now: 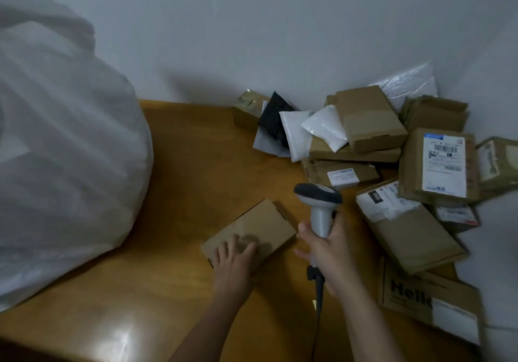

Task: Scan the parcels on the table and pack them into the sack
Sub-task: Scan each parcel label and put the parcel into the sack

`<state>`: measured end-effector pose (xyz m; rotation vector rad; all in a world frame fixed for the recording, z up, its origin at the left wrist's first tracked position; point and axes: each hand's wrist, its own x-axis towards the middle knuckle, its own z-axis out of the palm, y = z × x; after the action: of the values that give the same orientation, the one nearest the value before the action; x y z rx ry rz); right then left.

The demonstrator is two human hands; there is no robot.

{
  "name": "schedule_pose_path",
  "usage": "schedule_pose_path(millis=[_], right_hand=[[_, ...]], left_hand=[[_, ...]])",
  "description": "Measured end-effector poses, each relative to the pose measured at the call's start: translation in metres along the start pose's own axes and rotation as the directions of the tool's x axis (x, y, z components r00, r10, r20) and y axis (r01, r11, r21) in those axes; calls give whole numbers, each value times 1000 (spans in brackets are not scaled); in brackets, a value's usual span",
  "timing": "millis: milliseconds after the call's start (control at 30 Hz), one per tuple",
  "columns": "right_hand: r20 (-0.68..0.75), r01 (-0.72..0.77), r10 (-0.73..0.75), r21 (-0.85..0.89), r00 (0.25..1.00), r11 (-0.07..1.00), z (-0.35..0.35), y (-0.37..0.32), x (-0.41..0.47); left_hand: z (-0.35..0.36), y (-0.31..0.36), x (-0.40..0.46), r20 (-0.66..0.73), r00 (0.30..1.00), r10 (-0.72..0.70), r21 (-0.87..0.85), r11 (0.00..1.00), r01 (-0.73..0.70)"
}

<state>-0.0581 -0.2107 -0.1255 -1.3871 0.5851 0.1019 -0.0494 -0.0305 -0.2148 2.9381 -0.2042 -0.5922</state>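
Left hand (234,261) laid flat on the near end of a small plain cardboard box (249,231), fingers (224,249) straight and spread, pressing rather than gripping. Box lying flat on the wooden surface (179,193), apart from the heap of parcels and just left of the scanner.

Right hand (328,252) wrapped round the grey handle of a barcode scanner (319,202), fingers curled tight about it, dark head uppermost and tilted away from the body, cable (318,300) trailing down toward the near edge.

At far left, a big white sack (64,148), bulging, sitting on the surface; contents hidden behind the cloudy plastic, mouth out of view.

Heaped at the right against the wall: brown cartons, among them one with a white shipping label (444,162) facing up and a near one printed "Hello" (412,294). Also white poly mailers (325,126), a black mailer (276,115) and a bubble-wrap envelope (406,81) leaning at the back. All cartons closed, contents unseen.
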Motion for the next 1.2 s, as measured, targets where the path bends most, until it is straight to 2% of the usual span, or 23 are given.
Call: schedule_pose_path(millis=[167,300,400,467,500,533,600,667,733,800,867,1033,1200], right_hand=[[48,17,-16,-15,999,1000,-9,6,-16],[21,-25,25,-9,999,1000,-19,18,-26],[-26,-63,63,21,998,998,-26,26,-33],[-49,-70,72,41,996,997,-26,27,-37],[-56,-66,68,42,996,997,-24,27,-39],[-59,-58,60,41,996,997,-22,26,-41],[-60,-43,45,41,997,998,-17,24,-45],[-55,-35,37,31,998,999,-10,23,-51],[-51,-32,32,2,998,999,-5,22,-56],[-51,-34,32,-26,998,999,0,21,-60],[-56,-40,36,-59,998,997,3,19,-64],[-25,-45,40,-198,999,979,12,9,-74],[50,-85,93,-148,994,985,24,-11,-83]], left_hand=[[-3,-27,3,100,983,-153,-21,988,156],[6,-40,-3,121,980,-160,-44,985,166],[9,-36,-12,141,979,-149,-246,952,181],[2,-34,-16,199,973,-116,-451,871,196],[-4,-34,-19,247,964,-94,-565,795,222],[-10,-33,-22,312,948,-72,-682,678,275],[-22,-31,-33,466,884,-25,-818,368,442],[-24,-36,-44,564,824,47,-826,30,564],[-18,-48,-50,571,816,86,-776,-268,571],[-13,-57,-54,564,823,66,-728,-431,533],[-9,-62,-55,558,829,33,-714,-489,501],[-3,-64,-55,550,832,-72,-762,-452,464],[-2,-68,-51,539,839,-75,-775,-434,459]])
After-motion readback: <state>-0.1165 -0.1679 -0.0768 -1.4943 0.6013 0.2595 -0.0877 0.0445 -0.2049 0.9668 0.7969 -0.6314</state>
